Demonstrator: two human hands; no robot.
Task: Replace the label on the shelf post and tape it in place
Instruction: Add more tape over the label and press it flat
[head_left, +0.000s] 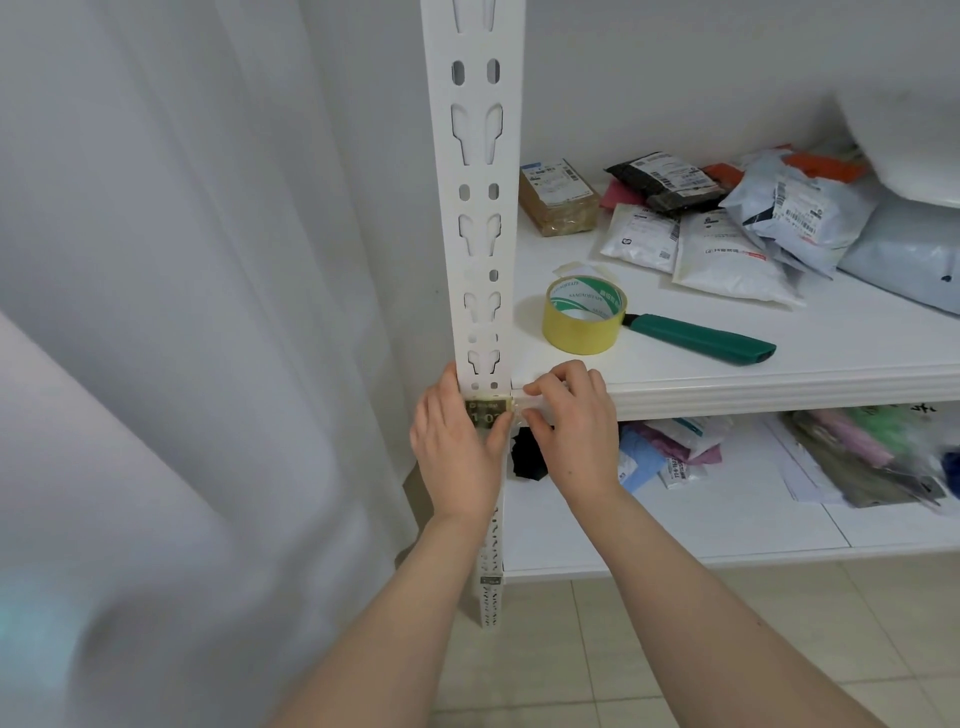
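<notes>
A white slotted shelf post (475, 208) stands upright in the middle. A small dark label (485, 413) with pale digits lies against the post at shelf height. My left hand (457, 447) wraps the post from the left, its thumb pressing the label's lower right corner. My right hand (569, 421) pinches a strip of clear tape (524, 404) that runs from the label's right edge toward the shelf's front edge. A yellow tape roll (583, 316) sits on the shelf just above my right hand.
A green-handled cutter (701, 339) lies beside the roll. Several parcels (727, 228) are piled at the back of the white shelf (779, 389). More bags (841, 457) lie on the lower shelf. A white curtain (182, 312) hangs left. Below is a tiled floor (623, 649).
</notes>
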